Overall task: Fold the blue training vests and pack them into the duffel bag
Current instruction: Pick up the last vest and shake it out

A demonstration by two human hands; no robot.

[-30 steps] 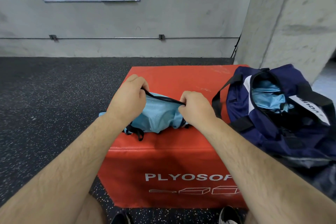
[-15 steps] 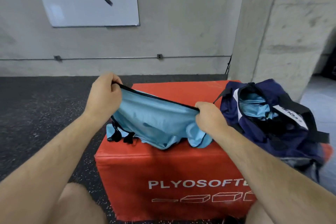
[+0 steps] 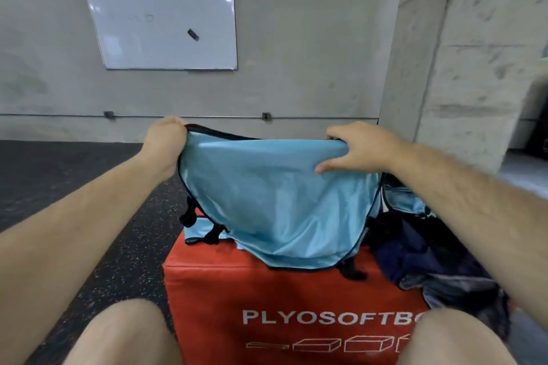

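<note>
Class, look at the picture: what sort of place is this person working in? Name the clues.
Probably a gym or training room: a red soft plyo box, speckled rubber flooring, and a whiteboard on a bare concrete wall.

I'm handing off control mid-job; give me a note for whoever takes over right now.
Left hand grips the blue vest at its top left corner.
Right hand holds the right end of the top edge.
The vest hangs spread between them, its hem resting on the red plyo box.
The duffel bag sits at the box's right, with light blue fabric showing inside.
Left to do: fold this vest and pack it.
</note>
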